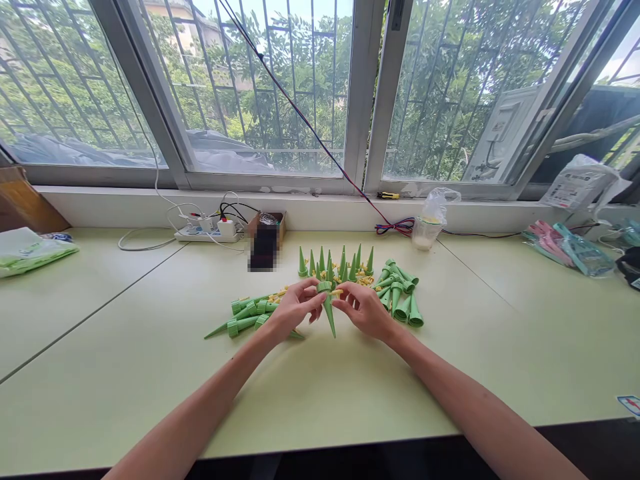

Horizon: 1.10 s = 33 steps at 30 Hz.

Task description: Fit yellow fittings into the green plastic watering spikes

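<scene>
My left hand (299,305) grips a green plastic watering spike (329,315) by its wide collar, with the tip pointing down toward me. Pinched in my right hand (367,308) is a small yellow plastic piece (337,292), which meets the spike's side just below the collar. Whether it sits in a hole there, I cannot tell. Behind my hands, several green cones (359,259) stand upright among loose yellow pieces (367,279). Several spikes with collars (243,325) lie beside my left hand. Right of my right hand is a heap of green cones (403,293) without collars.
At the back stand a power strip (200,233) with cables, a small box with a blurred dark object (263,247), and a plastic cup with a bag (426,230). Plastic packets lie at far left (37,252) and far right (570,248). Windows rise behind the table (320,407).
</scene>
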Available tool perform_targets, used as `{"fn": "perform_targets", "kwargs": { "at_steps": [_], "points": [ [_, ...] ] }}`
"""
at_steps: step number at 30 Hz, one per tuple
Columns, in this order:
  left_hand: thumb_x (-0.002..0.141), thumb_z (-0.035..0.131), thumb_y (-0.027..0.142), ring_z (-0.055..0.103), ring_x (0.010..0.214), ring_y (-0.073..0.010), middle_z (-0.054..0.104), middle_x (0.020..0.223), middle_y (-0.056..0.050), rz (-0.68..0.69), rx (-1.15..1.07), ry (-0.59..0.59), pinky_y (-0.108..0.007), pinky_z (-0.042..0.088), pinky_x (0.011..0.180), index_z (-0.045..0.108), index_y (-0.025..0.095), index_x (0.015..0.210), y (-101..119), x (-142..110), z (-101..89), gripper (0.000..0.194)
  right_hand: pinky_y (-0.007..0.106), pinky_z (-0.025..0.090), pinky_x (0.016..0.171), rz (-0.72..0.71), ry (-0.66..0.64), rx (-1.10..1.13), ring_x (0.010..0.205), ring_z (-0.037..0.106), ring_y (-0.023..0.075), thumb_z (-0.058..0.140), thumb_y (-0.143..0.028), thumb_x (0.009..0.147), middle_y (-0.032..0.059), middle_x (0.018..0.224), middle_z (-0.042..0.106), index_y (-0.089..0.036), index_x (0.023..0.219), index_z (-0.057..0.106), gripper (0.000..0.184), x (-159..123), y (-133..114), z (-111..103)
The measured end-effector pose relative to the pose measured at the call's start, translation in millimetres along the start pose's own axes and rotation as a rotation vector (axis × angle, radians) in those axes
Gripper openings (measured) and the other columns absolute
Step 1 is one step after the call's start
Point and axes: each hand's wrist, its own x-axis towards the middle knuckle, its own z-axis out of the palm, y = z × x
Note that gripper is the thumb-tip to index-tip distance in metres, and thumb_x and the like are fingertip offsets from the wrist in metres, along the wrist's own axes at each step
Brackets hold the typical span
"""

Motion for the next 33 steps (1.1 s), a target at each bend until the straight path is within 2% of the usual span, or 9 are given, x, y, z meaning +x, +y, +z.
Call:
{"fn": "perform_targets", "kwargs": {
  "at_steps": [8,13,17,26,33],
  "points": [
    [0.08,0.067,0.043,0.048,0.045,-0.0087,0.053,0.053,0.007,-0.03,0.003,0.009,-0.021,0.037,0.044,0.046,0.019,0.094,-4.3,-0.8,0.7,0.035,0.023,0.034,0.058,-0.027,-0.022,-0.079,0.058,0.044,0.0115,0.055,-0.045,0.091,-0.0017,0.066,0.054,-0.017,0.086,0.06,0.03,0.5,5.6,-2.4],
    [0.08,0.066,0.043,0.046,0.045,-0.0081,0.054,0.053,0.006,-0.027,0.008,0.008,-0.021,0.038,0.044,0.047,0.018,0.097,-5.5,-1.4,1.6,0.035,0.022,0.028,0.055,-0.033,-0.031,-0.129,0.054,0.035,0.0104,0.052,-0.048,0.093,-0.0045,0.058,0.044,-0.018,0.068,0.049,0.038,-0.7,5.2,-2.4],
    [0.08,0.067,0.043,0.046,0.044,-0.0083,0.053,0.053,0.007,-0.015,0.018,0.002,-0.021,0.037,0.043,0.047,0.018,0.099,-6.5,-1.2,1.8,0.038,0.022,0.026,0.054,-0.038,-0.041,-0.125,0.053,0.033,0.0097,0.05,-0.048,0.094,-0.0052,0.056,0.04,-0.019,0.062,0.041,0.044,-1.1,5.5,-2.4],
    [0.081,0.065,0.043,0.048,0.044,-0.0084,0.049,0.055,0.008,0.025,0.111,-0.061,-0.022,0.037,0.045,0.048,0.018,0.099,-9.0,-3.3,6.1,0.035,0.022,0.031,0.054,-0.016,-0.023,-0.039,0.05,0.041,0.0091,0.037,-0.045,0.099,-0.003,0.053,0.046,-0.017,0.06,0.048,0.05,-2.7,8.6,2.1],
    [0.081,0.065,0.042,0.047,0.043,-0.0084,0.048,0.055,0.007,0.02,0.151,-0.077,-0.022,0.035,0.043,0.05,0.017,0.096,-9.4,-3.4,7.5,0.032,0.022,0.029,0.051,0.04,-0.029,-0.03,0.046,0.039,0.0082,0.033,-0.047,0.099,-0.003,0.048,0.044,-0.017,0.054,0.043,0.056,-4.2,9.0,4.2]
  ]
}}
